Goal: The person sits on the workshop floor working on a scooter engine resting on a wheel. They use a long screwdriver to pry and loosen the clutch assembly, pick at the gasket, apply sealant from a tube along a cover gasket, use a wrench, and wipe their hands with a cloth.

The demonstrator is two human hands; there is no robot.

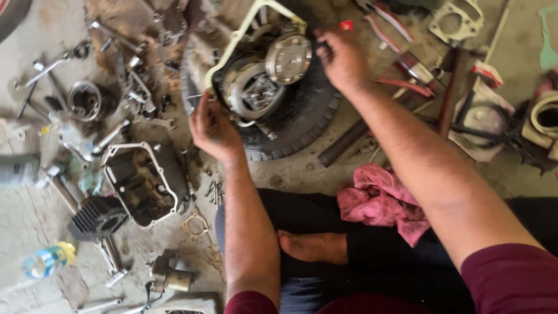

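A motorcycle engine [256, 87] lies on a black tyre [302, 116] on the floor, its round metal clutch parts exposed. A pale gasket [235, 39] runs around the engine's open side. My left hand [212, 127] grips the lower left edge of the engine and gasket. My right hand [343, 57] pinches the upper right edge next to the round silver clutch plate [288, 57]. I sit cross-legged, bare foot [314, 247] showing.
An engine side cover [139, 180] lies at left among spanners [46, 70], bolts and a finned cylinder [96, 218]. A pink rag [378, 200] rests on my leg. Pliers [401, 64], a metal bracket [456, 20] and other parts lie at right. A plastic bottle [49, 260] lies at lower left.
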